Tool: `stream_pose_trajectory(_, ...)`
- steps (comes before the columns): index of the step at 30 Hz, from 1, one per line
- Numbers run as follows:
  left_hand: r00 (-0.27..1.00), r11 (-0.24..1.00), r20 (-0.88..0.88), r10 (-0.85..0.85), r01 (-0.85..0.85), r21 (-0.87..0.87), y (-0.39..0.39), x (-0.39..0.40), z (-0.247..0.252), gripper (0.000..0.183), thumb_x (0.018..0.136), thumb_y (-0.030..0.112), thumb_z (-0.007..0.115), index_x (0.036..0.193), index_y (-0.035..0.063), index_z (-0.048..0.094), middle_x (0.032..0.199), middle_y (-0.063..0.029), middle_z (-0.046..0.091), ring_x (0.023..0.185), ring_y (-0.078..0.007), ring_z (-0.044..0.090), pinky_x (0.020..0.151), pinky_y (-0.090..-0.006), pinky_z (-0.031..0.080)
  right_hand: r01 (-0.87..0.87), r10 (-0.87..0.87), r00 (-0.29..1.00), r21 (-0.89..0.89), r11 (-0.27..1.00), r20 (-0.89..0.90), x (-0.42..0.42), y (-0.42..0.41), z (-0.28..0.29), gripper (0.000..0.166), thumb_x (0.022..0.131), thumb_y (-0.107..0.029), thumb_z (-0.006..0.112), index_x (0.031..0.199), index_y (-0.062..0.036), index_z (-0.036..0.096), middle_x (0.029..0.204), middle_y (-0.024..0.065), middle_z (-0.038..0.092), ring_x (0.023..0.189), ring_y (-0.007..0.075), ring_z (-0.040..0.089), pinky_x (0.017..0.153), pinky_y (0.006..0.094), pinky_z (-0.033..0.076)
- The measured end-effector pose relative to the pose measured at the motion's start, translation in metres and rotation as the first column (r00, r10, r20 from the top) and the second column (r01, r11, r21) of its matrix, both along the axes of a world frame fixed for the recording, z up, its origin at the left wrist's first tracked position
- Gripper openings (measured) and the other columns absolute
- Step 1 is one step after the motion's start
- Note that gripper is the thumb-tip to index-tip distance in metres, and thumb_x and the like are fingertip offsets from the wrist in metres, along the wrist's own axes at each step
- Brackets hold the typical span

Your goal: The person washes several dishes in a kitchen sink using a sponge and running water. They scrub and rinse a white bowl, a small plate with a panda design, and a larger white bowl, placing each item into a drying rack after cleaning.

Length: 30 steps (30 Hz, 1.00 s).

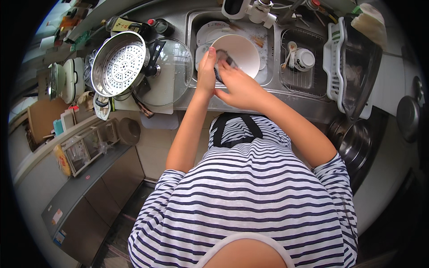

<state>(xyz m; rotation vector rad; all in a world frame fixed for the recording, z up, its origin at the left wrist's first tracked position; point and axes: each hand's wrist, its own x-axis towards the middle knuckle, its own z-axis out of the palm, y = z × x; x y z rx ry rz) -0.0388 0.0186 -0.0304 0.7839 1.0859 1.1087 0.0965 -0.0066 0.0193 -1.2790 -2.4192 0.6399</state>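
Observation:
A large white bowl (242, 50) is tilted inside the left basin of the steel sink (270, 63). My left hand (206, 72) grips its near-left rim, thumb raised along the edge and fingers hidden behind. Inside the bowl, my right hand (237, 83) presses a dark grey scrubbing cloth (225, 57) against the left wall; the fingers partly cover the cloth. Behind and under the bowl lie white plates (205, 32), one with a floral pattern. Brownish food scraps (257, 41) lie in the basin beyond the bowl.
A white faucet (261, 11) overhangs the basin's back. On the right, a wire rack (303, 83) holds a white cup (304, 59) and a spoon (291, 47), beside a white plastic dish rack (336, 63). Leftward stand a steel steamer (122, 65), a glass lid (177, 72) and bottles (161, 27).

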Motion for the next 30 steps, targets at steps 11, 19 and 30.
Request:
stream_pose_trajectory(11, 0.965, 0.986, -0.259, -0.04, 0.081, 0.147, -0.009, 0.014, 0.034, 0.056, 0.098, 0.05, 0.04, 0.114, -0.0022, 0.055, 0.108, -0.0111, 0.06, 0.1, -0.0173, 0.056, 0.088, -0.0292, 0.043, 0.01, -0.04, 0.989, 0.213, 0.977, 0.14, 0.012, -0.005, 0.003, 0.052, 0.069, -0.018, 0.068, 0.109, 0.0112, 0.054, 0.106, 0.0284, 0.059, 0.102, 0.0331, 0.058, 0.099, 0.0459, 0.039)
stream_pose_trajectory(19, 0.915, 0.961, -0.401, 0.044, 0.072, 0.269, -0.004, 0.006, 0.033, 0.063, 0.097, 0.055, 0.041, 0.118, -0.0036, 0.054, 0.111, -0.0123, 0.057, 0.102, -0.0197, 0.054, 0.09, -0.031, 0.042, 0.01, -0.043, 0.991, -0.243, 0.97, -0.131, 0.007, -0.016, 0.035, 0.053, 0.073, -0.022, 0.068, 0.114, 0.0077, 0.054, 0.112, 0.0248, 0.06, 0.113, 0.0327, 0.056, 0.109, 0.0501, 0.03)
stream_pose_trajectory(30, 0.996, 0.988, -0.084, -0.025, 0.038, 0.151, -0.012, 0.002, 0.062, 0.064, 0.096, 0.056, 0.043, 0.12, -0.0028, 0.054, 0.11, -0.0125, 0.055, 0.102, -0.0196, 0.053, 0.091, -0.0305, 0.041, -0.095, 0.017, 0.968, -0.304, 0.948, -0.249, 0.019, -0.014, 0.054, 0.048, 0.072, -0.024, 0.065, 0.11, 0.0027, 0.053, 0.096, 0.0198, 0.062, 0.088, 0.0316, 0.064, 0.108, 0.0474, 0.032)
